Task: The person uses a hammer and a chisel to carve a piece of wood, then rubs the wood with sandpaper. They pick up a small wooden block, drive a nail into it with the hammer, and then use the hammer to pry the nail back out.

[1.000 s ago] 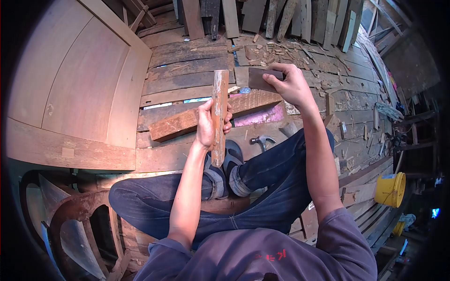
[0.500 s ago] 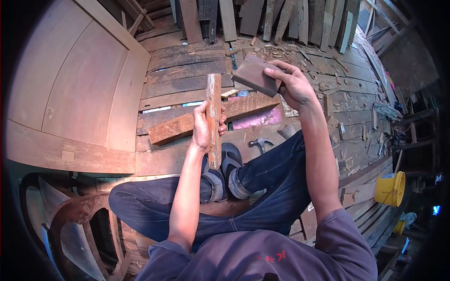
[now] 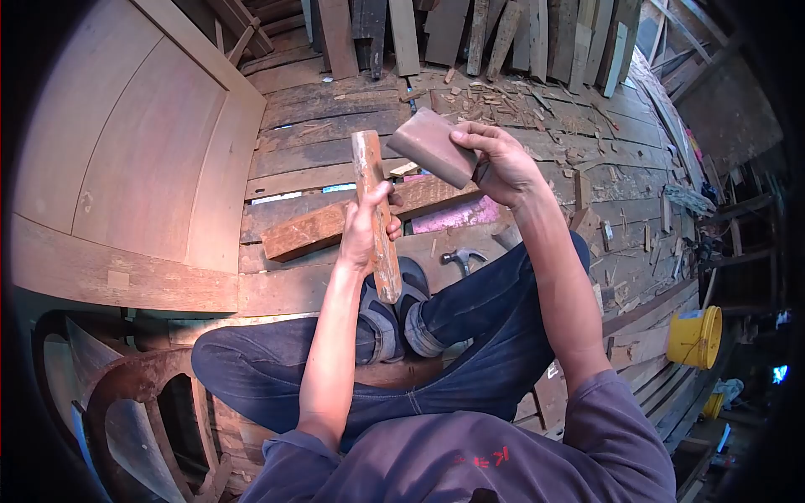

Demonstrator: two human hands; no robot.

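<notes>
My left hand (image 3: 359, 235) is closed around a narrow wooden bar (image 3: 366, 159), whose surface is worn with whitish patches. The bar stands nearly upright in view, its top leaning a little left. Up and to the right, my right hand (image 3: 507, 168) pinches a flat, brownish-grey rectangular block (image 3: 432, 149) by its right end, thumb on the top face. The block's left corner is close to the bar's upper end, with a small gap between them. Beneath both hands lies a thick rough wooden beam (image 3: 302, 233) on the floor. A claw hammer (image 3: 464, 258) rests beside my right leg.
A wooden panelled door (image 3: 151, 151) lies at the left. Planks (image 3: 453, 33) lean along the far side. Wood chips (image 3: 495, 105) litter the slatted floor (image 3: 327, 126), which has gaps. A yellow bucket (image 3: 694, 337) stands at the right, and a curved wooden frame (image 3: 109, 402) at lower left.
The wooden bar has tilted, its top shifting left. My right hand has moved left and slightly down with the block, which has turned so its face and near edge show differently.
</notes>
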